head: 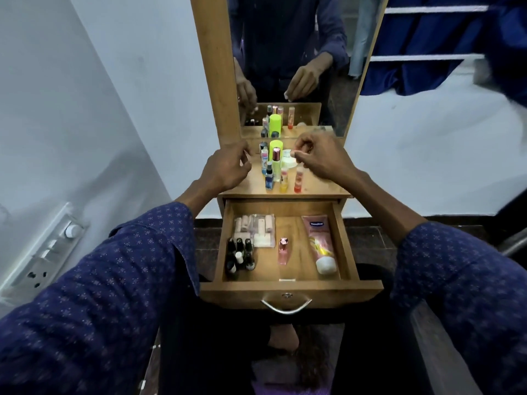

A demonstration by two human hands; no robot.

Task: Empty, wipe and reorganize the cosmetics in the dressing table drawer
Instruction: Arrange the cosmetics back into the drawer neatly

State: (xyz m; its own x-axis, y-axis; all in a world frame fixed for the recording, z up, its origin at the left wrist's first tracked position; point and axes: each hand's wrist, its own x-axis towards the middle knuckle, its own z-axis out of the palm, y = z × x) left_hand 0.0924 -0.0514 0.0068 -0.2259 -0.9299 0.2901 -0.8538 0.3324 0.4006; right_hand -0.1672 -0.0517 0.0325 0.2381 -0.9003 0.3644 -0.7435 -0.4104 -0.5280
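The left hand (228, 166) hovers over the table (319, 186) at its left edge, fingers loosely curled and gripping nothing, with bare wood just beneath it. At about three o'clock from it a tight cluster of upright bottles (271, 166) fills the table's middle: a lime-green capped can (276, 145) at the back by the mirror (291, 52), a dark blue spray bottle (269, 179) at the front, then a yellow tube (283, 181) and a red tube (298, 182) standing near the front edge. The right hand (319, 161) hangs over the table's right half, thumb and forefinger pinched together near a white jar (289, 159); whether they actually hold anything I cannot tell. Bare wood stays open at the table's right front corner.

The drawer (291, 290) is pulled out toward six o'clock, its walls framing three groups. Against the left wall stand dark nail polish bottles (239, 256), with a clear packet of small tubes (255, 228) at twelve o'clock from them. In the centre a pink perfume bottle (283, 252) lies flat, long axis running twelve to six, cap toward twelve. By the right wall a pink Vaseline tube (319, 240) lies flat, its white cap toward six. Open drawer floor runs between the groups and along the back wall.
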